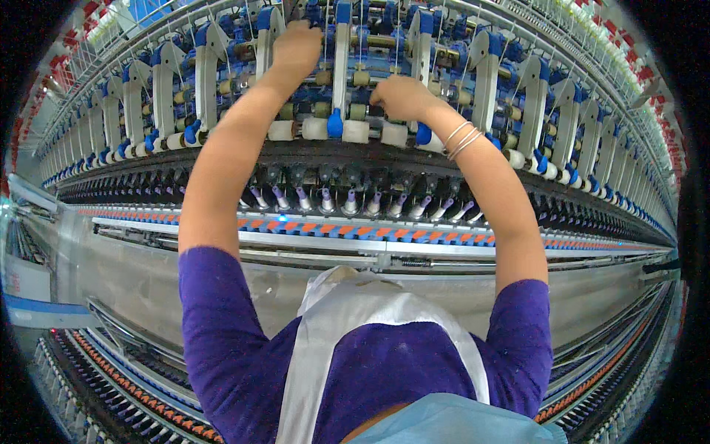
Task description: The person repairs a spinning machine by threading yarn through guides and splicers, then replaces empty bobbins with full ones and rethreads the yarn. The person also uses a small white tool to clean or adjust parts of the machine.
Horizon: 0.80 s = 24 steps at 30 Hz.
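Both arms stretch out over a long spinning frame. My left hand [297,50] is at the far side of the roller section, between two pale grey pressure arms with blue tips. Its fingers curl down among the blue parts; what they grip, if anything, is hidden. Lower and further right, my right hand [404,98] is closed, its fingertips pinched beside the small greenish rollers [358,111]. I cannot make out anything in that pinch. Between the hands stands a pressure arm [342,66] with a blue end. White rollers [355,132] line the near edge below it.
Below the rollers runs a row of purple-topped spindles [326,200], then an orange and blue strip [355,231]. A metal rail [318,255] crosses in front of my body. Behind me, across the grey floor [133,277], another machine row [133,385] extends.
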{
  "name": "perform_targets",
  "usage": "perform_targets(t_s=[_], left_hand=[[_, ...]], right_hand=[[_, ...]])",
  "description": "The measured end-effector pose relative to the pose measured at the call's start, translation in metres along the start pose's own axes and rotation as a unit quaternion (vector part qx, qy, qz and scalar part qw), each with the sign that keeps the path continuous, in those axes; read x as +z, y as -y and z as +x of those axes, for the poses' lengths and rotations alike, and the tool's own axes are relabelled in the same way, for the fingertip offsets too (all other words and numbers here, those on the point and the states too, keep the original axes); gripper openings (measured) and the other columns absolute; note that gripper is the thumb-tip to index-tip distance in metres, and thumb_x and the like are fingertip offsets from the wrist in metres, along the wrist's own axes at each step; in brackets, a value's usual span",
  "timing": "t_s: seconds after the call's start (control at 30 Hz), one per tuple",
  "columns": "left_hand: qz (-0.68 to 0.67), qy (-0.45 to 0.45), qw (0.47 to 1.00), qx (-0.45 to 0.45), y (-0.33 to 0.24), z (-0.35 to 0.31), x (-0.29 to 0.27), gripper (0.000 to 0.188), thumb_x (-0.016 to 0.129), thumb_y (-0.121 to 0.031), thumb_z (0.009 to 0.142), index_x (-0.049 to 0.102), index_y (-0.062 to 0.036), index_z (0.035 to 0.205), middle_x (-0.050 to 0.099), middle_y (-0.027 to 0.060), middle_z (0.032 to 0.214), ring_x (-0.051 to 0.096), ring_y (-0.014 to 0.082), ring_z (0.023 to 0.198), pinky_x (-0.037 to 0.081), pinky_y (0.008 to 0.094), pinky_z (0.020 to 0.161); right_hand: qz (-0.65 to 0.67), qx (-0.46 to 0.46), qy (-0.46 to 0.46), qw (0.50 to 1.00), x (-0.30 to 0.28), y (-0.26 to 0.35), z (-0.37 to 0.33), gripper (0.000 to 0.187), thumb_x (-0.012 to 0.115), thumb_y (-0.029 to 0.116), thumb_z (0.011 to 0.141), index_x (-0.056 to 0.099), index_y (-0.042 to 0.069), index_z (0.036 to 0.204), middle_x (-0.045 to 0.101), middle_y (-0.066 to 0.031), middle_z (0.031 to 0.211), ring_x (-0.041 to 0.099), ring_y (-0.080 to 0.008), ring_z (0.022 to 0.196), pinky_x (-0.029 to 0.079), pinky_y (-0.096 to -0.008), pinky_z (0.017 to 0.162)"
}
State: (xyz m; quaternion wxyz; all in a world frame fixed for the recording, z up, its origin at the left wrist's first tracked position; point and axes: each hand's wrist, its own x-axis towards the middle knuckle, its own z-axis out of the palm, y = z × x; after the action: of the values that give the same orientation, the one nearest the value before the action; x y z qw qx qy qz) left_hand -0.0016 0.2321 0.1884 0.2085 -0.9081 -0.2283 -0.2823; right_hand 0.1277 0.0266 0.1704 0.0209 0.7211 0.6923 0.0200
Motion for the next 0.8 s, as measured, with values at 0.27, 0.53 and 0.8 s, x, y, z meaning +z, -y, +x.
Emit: perform_targets(t_s=[0.27, 0.53, 0.8], left_hand=[[-0.228, 0.356, 0.876, -0.234, -0.013, -0.087, -0.012, 0.026, 0.049, -0.01, 0.082, 0.069, -0.0075, 0.098, 0.066, 0.0179, 0.103, 0.063, 0.0355, 0.096, 0.051, 0.0432, 0.079], [-0.06, 0.241, 0.956, -0.158, -0.021, -0.078, 0.002, 0.02, 0.054, -0.014, 0.082, 0.071, -0.0055, 0.088, 0.067, 0.0186, 0.097, 0.065, 0.0336, 0.09, 0.053, 0.0436, 0.074], [-0.091, 0.376, 0.917, -0.095, -0.033, -0.076, -0.03, 0.031, 0.048, -0.007, 0.085, 0.065, -0.0066, 0.111, 0.063, 0.0181, 0.113, 0.064, 0.0337, 0.092, 0.053, 0.0422, 0.075]], right_hand=[[0.784, 0.274, -0.118, 0.545, 0.038, 0.019, 0.038, 0.015, 0.055, 0.003, 0.087, 0.057, -0.003, 0.1, 0.056, -0.0105, 0.092, 0.056, -0.0197, 0.066, 0.059, -0.0357, 0.065], [0.757, 0.287, -0.136, 0.572, 0.061, 0.009, 0.05, 0.009, 0.052, 0.003, 0.088, 0.057, -0.003, 0.089, 0.058, -0.0103, 0.074, 0.054, -0.0164, 0.058, 0.044, -0.0295, 0.046], [0.355, 0.172, -0.057, 0.917, 0.03, 0.032, 0.022, 0.023, 0.049, 0.015, 0.091, 0.064, -0.003, 0.09, 0.066, -0.0128, 0.076, 0.061, -0.0184, 0.055, 0.048, -0.0322, 0.052]])
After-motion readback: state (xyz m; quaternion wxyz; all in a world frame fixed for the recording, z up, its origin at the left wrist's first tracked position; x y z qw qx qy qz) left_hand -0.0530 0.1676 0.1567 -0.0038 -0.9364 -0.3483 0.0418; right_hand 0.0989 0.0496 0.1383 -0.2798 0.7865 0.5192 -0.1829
